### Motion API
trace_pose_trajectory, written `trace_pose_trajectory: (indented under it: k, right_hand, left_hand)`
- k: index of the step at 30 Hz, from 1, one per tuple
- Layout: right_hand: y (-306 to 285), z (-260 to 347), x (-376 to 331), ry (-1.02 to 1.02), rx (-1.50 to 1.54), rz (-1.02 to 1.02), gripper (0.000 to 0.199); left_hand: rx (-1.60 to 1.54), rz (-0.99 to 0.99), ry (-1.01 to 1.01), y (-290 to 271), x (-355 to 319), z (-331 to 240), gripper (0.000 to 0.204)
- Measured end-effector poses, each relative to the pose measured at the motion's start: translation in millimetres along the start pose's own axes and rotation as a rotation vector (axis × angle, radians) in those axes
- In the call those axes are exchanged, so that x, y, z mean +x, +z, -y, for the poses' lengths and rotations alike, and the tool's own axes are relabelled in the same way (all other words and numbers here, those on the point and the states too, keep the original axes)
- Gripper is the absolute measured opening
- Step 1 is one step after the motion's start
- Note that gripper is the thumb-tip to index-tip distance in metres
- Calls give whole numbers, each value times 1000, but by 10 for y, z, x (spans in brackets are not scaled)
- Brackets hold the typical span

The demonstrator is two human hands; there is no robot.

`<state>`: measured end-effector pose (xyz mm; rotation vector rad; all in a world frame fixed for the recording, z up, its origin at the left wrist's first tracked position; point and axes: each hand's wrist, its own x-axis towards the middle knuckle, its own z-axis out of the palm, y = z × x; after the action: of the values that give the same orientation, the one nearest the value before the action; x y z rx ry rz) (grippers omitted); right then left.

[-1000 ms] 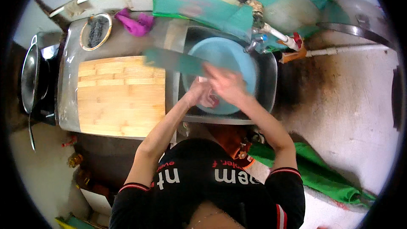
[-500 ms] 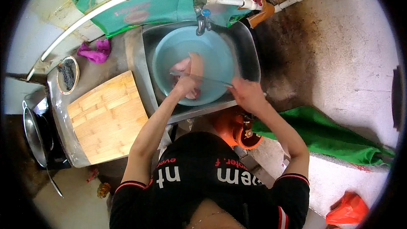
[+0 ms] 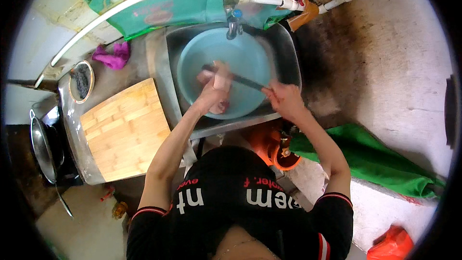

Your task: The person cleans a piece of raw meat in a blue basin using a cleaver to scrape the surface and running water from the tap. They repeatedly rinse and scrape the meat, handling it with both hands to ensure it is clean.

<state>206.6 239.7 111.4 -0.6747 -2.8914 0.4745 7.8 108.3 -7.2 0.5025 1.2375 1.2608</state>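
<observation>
A light-blue basin [image 3: 252, 58] sits in the metal sink [image 3: 291, 60]. Inside it, a pale pink piece of raw meat [image 3: 222, 78] with some darker red parts is held by my left hand [image 3: 210, 96], whose fingers close around its near side. My right hand [image 3: 286, 100] grips the handle of a knife [image 3: 246, 81] at the basin's right rim. The knife's dark, motion-blurred blade points left and lies across the meat; whether it cuts in or only scrapes the surface, I cannot tell.
A tap [image 3: 233, 28] hangs over the basin's far edge. Left of the sink are a wooden cutting board [image 3: 126, 132], a purple cloth [image 3: 111, 56] and a bowl with a dark scouring pad [image 3: 82, 82]. A wok [image 3: 43, 147] stands far left; green fabric [image 3: 370, 161] lies at right.
The knife's blade has turned, from light and shiny to dark, and slants more across the meat. My left hand has shifted slightly on the meat. The whole view has moved a little.
</observation>
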Motion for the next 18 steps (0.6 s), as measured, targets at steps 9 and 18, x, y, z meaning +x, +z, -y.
trace_pose_trajectory:
  k: [9,18]
  right_hand:
    - [52,132,-137,-9,-27,49,21]
    - [66,120,-160,-32,-17,77,22]
  left_hand:
    - [-136,7,-131,-50,-1,-3,48]
    - [-213,25,-118,-54,-28,-5,50]
